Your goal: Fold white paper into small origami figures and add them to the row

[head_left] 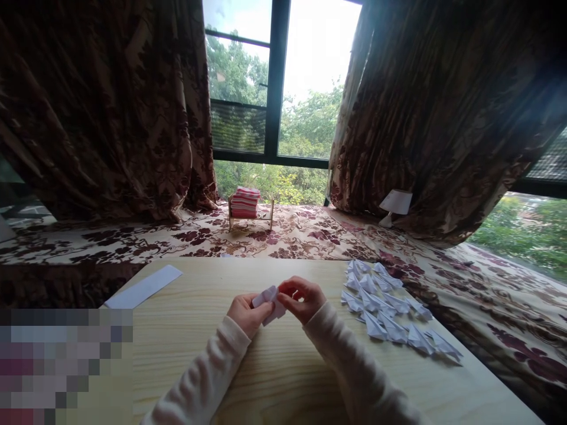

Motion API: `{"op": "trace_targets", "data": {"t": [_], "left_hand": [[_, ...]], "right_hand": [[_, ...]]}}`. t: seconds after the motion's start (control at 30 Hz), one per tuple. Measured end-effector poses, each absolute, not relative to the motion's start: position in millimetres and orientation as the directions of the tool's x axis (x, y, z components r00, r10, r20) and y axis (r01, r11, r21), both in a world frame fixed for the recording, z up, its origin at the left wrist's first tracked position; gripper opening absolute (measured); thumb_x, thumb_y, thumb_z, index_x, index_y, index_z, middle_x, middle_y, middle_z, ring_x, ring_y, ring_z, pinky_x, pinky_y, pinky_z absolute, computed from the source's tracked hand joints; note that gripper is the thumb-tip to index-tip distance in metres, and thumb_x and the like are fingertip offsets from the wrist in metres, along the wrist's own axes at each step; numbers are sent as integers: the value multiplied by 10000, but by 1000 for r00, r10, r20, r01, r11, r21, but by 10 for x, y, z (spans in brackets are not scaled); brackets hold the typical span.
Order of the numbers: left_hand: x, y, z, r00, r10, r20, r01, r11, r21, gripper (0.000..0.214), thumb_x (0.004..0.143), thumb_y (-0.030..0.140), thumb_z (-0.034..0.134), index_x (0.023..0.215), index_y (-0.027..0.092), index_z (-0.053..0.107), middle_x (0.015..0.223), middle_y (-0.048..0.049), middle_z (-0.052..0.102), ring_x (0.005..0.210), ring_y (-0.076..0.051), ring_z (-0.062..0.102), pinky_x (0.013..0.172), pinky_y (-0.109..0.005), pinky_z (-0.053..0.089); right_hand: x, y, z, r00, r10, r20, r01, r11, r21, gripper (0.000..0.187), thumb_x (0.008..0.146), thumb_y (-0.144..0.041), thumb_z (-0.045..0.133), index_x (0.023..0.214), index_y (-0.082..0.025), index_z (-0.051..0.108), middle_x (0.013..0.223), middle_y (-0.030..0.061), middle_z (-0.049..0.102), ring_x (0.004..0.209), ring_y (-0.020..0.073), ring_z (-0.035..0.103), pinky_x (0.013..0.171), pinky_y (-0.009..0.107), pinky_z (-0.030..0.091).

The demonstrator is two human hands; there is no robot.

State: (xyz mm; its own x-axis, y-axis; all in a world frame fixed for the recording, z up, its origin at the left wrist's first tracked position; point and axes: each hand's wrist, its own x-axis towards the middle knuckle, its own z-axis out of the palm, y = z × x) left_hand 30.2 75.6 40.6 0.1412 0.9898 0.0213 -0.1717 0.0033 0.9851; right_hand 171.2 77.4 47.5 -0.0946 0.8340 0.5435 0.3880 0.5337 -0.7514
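Note:
A small piece of folded white paper point(273, 314) is held up over the middle of the wooden table point(199, 354). My left hand point(248, 313) grips its left side, the thumb lying across the front. From the right, my right hand point(305, 298) pinches the paper's upper right edge between thumb and fingers. The finer folds are too small to make out. To the right on the table lie several folded white paper pieces point(376, 302) with pointed ends, set close together in rows. A flat stack of white paper strips point(146, 286) rests at the table's left back corner.
Beyond the table, a ledge covered in flowered cloth point(195, 236) bears a small rack point(251, 219) with pink and white folded cloths point(245, 202). A white lamp point(396, 202) stands at the right. Patterned curtains point(425, 118) flank the window. The lower left corner is pixelated.

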Motion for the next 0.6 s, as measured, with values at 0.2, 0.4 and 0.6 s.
{"op": "trace_targets", "data": {"t": [0.2, 0.4, 0.6], "left_hand": [[271, 762, 437, 162, 987, -24, -182, 54, 982, 156, 472, 239, 708, 540, 103, 676, 420, 14, 558, 427, -88, 459, 468, -223, 348], [236, 802, 429, 146, 986, -76, -172, 101, 980, 110, 455, 196, 698, 499, 103, 659, 413, 19, 547, 429, -80, 447, 453, -212, 319], [221, 836, 400, 153, 979, -137, -214, 168, 962, 166, 411, 209, 742, 486, 101, 640, 399, 21, 531, 411, -76, 450, 445, -215, 353]], "right_hand": [[1746, 732, 556, -288, 716, 635, 512, 676, -530, 90, 668, -97, 516, 671, -170, 569, 646, 2, 552, 558, 102, 510, 492, 198, 399], [1783, 689, 611, -448, 614, 650, 600, 745, -290, 115, 757, -132, 474, 717, -188, 566, 734, 34, 600, 671, 142, 507, 609, 243, 393], [1845, 688, 610, -526, 562, 638, 620, 767, -165, 173, 843, -192, 425, 769, -195, 581, 779, 44, 629, 676, 142, 518, 595, 231, 386]]}}
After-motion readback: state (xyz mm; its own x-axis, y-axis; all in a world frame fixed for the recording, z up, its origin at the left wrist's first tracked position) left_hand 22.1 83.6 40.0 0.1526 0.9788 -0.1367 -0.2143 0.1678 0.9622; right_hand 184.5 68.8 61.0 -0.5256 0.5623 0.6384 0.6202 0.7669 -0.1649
